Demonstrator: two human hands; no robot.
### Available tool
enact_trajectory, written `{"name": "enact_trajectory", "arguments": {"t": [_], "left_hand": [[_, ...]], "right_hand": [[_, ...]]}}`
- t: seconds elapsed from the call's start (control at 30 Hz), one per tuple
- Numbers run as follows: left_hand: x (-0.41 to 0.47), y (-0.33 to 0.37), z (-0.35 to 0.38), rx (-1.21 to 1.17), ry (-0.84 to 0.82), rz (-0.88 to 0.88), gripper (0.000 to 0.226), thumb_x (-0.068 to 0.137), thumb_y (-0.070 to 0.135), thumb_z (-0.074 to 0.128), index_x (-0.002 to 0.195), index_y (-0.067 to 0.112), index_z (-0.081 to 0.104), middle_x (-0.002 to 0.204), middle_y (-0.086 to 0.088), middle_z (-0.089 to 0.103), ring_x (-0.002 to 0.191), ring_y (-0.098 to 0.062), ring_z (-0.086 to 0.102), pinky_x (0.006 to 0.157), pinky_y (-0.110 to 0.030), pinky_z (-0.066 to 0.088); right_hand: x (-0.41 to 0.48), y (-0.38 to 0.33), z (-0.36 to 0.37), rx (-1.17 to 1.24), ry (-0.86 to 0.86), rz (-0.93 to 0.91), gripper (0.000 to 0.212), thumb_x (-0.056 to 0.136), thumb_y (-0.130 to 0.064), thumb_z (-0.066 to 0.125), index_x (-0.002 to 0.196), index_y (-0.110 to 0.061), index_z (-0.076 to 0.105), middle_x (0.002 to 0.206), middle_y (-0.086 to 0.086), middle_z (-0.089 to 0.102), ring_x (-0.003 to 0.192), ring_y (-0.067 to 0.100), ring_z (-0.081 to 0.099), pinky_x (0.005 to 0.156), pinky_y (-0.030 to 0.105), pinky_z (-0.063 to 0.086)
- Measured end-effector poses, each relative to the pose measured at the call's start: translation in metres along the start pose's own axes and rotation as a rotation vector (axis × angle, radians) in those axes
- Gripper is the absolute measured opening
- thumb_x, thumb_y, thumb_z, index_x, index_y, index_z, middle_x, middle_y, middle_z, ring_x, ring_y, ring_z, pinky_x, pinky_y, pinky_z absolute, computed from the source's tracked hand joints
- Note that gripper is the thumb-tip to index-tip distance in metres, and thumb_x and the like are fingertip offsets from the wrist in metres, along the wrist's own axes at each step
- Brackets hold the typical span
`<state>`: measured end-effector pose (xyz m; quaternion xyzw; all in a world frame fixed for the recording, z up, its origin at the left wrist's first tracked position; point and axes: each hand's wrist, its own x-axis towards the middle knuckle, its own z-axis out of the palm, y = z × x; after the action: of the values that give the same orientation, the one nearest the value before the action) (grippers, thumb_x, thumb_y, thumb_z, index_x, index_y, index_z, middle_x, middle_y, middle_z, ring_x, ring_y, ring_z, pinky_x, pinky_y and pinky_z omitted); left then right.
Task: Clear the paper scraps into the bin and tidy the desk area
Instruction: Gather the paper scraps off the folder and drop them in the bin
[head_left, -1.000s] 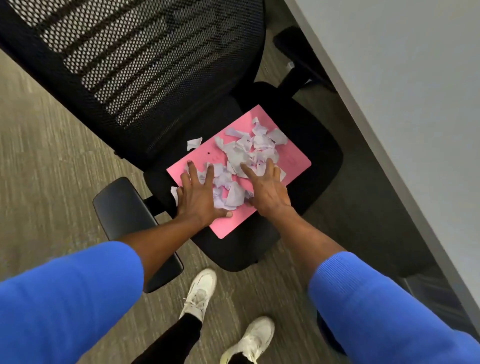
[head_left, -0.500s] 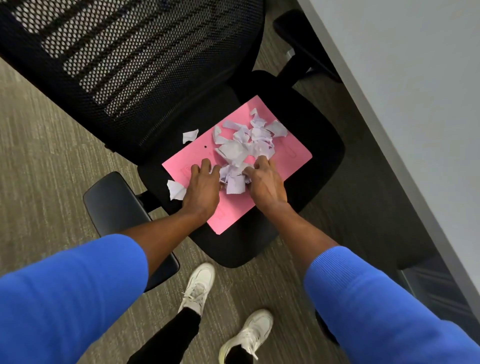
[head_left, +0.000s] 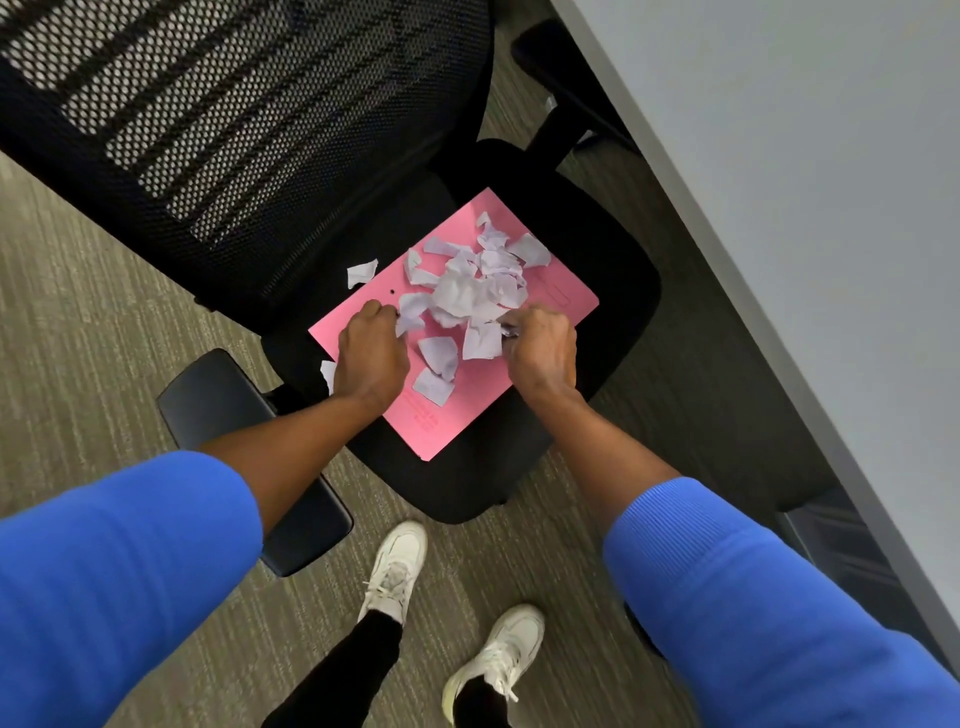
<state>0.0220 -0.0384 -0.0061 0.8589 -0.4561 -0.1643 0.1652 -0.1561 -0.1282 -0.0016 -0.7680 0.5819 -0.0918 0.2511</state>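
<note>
Several white paper scraps (head_left: 470, 293) lie heaped on a pink folder (head_left: 434, 431) that rests on the black seat of an office chair (head_left: 618, 260). My left hand (head_left: 369, 358) is at the heap's left edge, fingers curled onto scraps. My right hand (head_left: 543, 353) is at the right edge, fingers closed on a few scraps. Loose pieces lie between my hands near the folder's front. One stray scrap (head_left: 362, 273) sits on the seat beyond the folder, and another scrap (head_left: 328, 374) lies by my left wrist. No bin is in view.
The chair's mesh backrest (head_left: 223, 114) rises at the upper left and its armrest (head_left: 249, 457) juts out under my left forearm. A grey desk (head_left: 805, 208) runs along the right side. My white shoes (head_left: 397, 566) stand on the carpet below.
Both hands went from flat and spread on the scraps to curled, raking the pieces into a tighter heap. They have since moved slightly apart, each closing on scraps at the heap's sides.
</note>
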Motion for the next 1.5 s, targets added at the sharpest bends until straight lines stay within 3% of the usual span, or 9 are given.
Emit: {"name": "enact_trajectory", "arguments": {"t": [0.23, 0.43, 0.53, 0.63, 0.8, 0.97, 1.17, 1.33, 1.5], "left_hand": [[-0.029, 0.017, -0.013, -0.114, 0.047, -0.052, 0.008, 0.098, 0.007, 0.067, 0.097, 0.0, 0.068, 0.102, -0.017, 0.067, 0.093, -0.036, 0.067, 0.085, -0.047, 0.053], [-0.066, 0.036, -0.012, -0.156, 0.031, -0.068, 0.01, 0.098, 0.008, 0.068, 0.092, 0.0, 0.065, 0.09, -0.004, 0.054, 0.081, -0.023, 0.051, 0.074, -0.036, 0.039], [-0.085, 0.047, -0.005, -0.175, 0.009, -0.069, 0.012, 0.097, 0.009, 0.07, 0.094, -0.002, 0.066, 0.09, -0.008, 0.058, 0.08, -0.025, 0.052, 0.074, -0.035, 0.038], [-0.105, 0.059, 0.007, -0.158, -0.043, -0.032, 0.012, 0.096, 0.008, 0.071, 0.094, -0.003, 0.067, 0.097, -0.02, 0.067, 0.087, -0.039, 0.064, 0.074, -0.038, 0.04], [-0.147, 0.09, 0.045, -0.157, -0.164, 0.057, 0.011, 0.096, 0.009, 0.071, 0.099, -0.001, 0.067, 0.097, -0.018, 0.068, 0.09, -0.04, 0.067, 0.073, -0.036, 0.04], [-0.197, 0.132, 0.097, -0.162, -0.308, 0.146, 0.017, 0.096, 0.013, 0.073, 0.105, -0.002, 0.07, 0.105, -0.018, 0.069, 0.098, -0.039, 0.069, 0.084, -0.043, 0.052], [-0.258, 0.175, 0.166, -0.13, -0.406, 0.245, 0.014, 0.094, 0.01, 0.073, 0.105, 0.001, 0.074, 0.108, -0.014, 0.071, 0.1, -0.034, 0.071, 0.09, -0.043, 0.054], [-0.301, 0.195, 0.227, -0.068, -0.535, 0.27, 0.019, 0.096, 0.013, 0.065, 0.109, 0.002, 0.074, 0.115, -0.019, 0.074, 0.111, -0.038, 0.069, 0.095, -0.039, 0.051], [-0.323, 0.212, 0.282, -0.119, -0.555, 0.435, 0.021, 0.09, 0.006, 0.074, 0.109, -0.002, 0.078, 0.105, -0.022, 0.077, 0.095, -0.038, 0.076, 0.08, -0.034, 0.055]], "right_hand": [[-0.02, -0.007, -0.021, 0.179, 0.038, 0.147, 0.036, 0.092, 0.006, 0.067, 0.122, -0.01, 0.078, 0.117, 0.008, 0.078, 0.1, 0.023, 0.075, 0.085, 0.04, 0.067], [-0.056, 0.003, -0.037, 0.3, 0.055, 0.265, 0.036, 0.09, 0.003, 0.066, 0.118, -0.014, 0.08, 0.113, 0.004, 0.078, 0.097, 0.015, 0.07, 0.07, 0.016, 0.051], [-0.082, 0.019, -0.042, 0.36, 0.08, 0.33, 0.03, 0.088, -0.002, 0.069, 0.108, -0.02, 0.083, 0.104, 0.0, 0.076, 0.094, 0.017, 0.069, 0.074, 0.031, 0.058], [-0.116, 0.047, -0.042, 0.391, 0.096, 0.408, 0.038, 0.088, 0.003, 0.066, 0.114, -0.02, 0.082, 0.108, -0.003, 0.076, 0.097, 0.009, 0.063, 0.084, 0.032, 0.059], [-0.183, 0.108, -0.041, 0.45, 0.134, 0.57, 0.033, 0.085, -0.004, 0.073, 0.108, -0.023, 0.085, 0.094, -0.007, 0.073, 0.086, 0.008, 0.061, 0.07, 0.008, 0.04], [-0.248, 0.173, -0.039, 0.469, 0.166, 0.731, 0.026, 0.085, -0.01, 0.076, 0.108, -0.02, 0.085, 0.095, 0.006, 0.083, 0.082, 0.011, 0.064, 0.068, 0.014, 0.044], [-0.31, 0.258, -0.027, 0.46, 0.185, 0.849, 0.026, 0.092, -0.007, 0.07, 0.116, -0.011, 0.081, 0.114, 0.009, 0.08, 0.108, 0.024, 0.073, 0.081, 0.001, 0.036], [-0.343, 0.32, -0.014, 0.546, 0.289, 0.953, 0.018, 0.089, 0.006, 0.073, 0.106, 0.005, 0.08, 0.108, 0.027, 0.078, 0.093, 0.02, 0.065, 0.086, 0.031, 0.051], [-0.36, 0.372, 0.006, 0.551, 0.383, 0.952, 0.015, 0.086, 0.006, 0.073, 0.097, 0.003, 0.083, 0.095, 0.024, 0.08, 0.087, 0.025, 0.073, 0.077, 0.033, 0.055]]}}
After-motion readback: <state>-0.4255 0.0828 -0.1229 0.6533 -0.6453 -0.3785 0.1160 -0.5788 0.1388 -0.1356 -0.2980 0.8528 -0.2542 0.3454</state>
